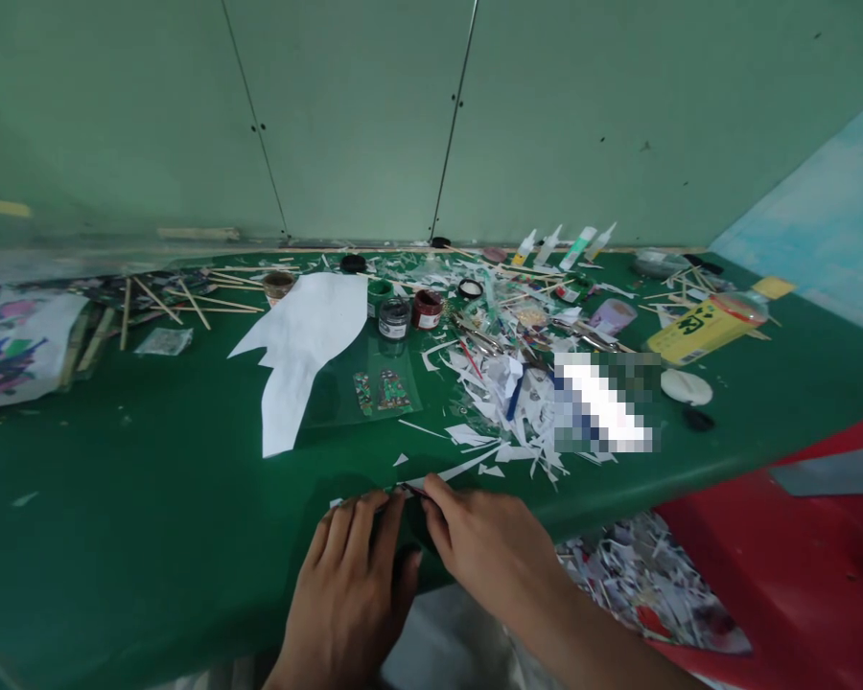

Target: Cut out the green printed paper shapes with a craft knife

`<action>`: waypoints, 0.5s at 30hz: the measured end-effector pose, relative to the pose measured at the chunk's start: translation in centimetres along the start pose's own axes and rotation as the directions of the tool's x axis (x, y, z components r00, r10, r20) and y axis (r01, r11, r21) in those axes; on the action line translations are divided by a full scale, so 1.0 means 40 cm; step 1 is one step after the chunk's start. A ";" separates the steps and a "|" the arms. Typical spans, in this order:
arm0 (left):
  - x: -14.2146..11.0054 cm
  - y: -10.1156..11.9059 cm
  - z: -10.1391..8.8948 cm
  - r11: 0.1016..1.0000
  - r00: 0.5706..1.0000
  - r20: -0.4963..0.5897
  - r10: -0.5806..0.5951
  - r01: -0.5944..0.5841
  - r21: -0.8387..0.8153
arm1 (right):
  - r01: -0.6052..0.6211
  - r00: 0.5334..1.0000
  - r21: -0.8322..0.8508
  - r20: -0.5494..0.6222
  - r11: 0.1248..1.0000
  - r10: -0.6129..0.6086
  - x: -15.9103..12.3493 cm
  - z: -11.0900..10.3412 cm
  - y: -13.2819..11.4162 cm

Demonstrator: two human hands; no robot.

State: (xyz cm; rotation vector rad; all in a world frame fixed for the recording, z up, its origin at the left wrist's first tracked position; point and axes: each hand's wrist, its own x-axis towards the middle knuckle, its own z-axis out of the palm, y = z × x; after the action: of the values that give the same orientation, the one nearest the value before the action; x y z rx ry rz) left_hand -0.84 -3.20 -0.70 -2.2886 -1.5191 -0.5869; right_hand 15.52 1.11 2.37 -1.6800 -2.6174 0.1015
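Observation:
Close to the table's front edge, my left hand (349, 565) bends its fingers together over white paper, pressing it down. A small white corner shows beside the fingertips; the rest is hidden beneath them. My right hand (489, 541) pinches a thin dark tool (413, 490), its tip almost at my left index finger. Its kind is too small to make out. A narrow white paper strip (467, 467) runs from my fingertips to the right. Farther back lies a large cut-out white paper shape (306, 335), beside a clear sheet with two patterned pieces (393, 389).
Paint jars (394, 321) stand behind the clear sheet. Paper scraps (475, 438) and tools are heaped to the right, near a yellow container (701, 329). Glue bottles (579, 247) line the back. Thin sticks (194, 305) lie left. A scrap-filled bin (654, 575) is below the edge.

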 end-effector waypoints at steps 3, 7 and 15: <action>0.000 0.000 0.000 1.000 1.000 0.000 0.013 -0.013 0.012 | 0.002 1.000 0.012 -0.017 1.000 -0.002 -0.001 0.004 0.002; 0.002 0.000 -0.001 0.999 0.999 -0.012 0.037 -0.036 0.023 | 0.008 0.999 0.010 -0.034 1.000 -0.008 -0.002 0.006 0.001; 0.001 -0.001 0.001 1.000 1.000 -0.006 0.029 -0.029 0.002 | 0.024 0.999 0.003 -0.023 1.000 -0.024 0.003 0.002 -0.001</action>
State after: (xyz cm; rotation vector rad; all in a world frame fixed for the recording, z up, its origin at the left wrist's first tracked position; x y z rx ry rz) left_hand -0.87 -3.14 -0.73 -2.3010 -1.4808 -0.5833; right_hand 15.42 1.19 2.29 -1.6383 -2.6183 0.0857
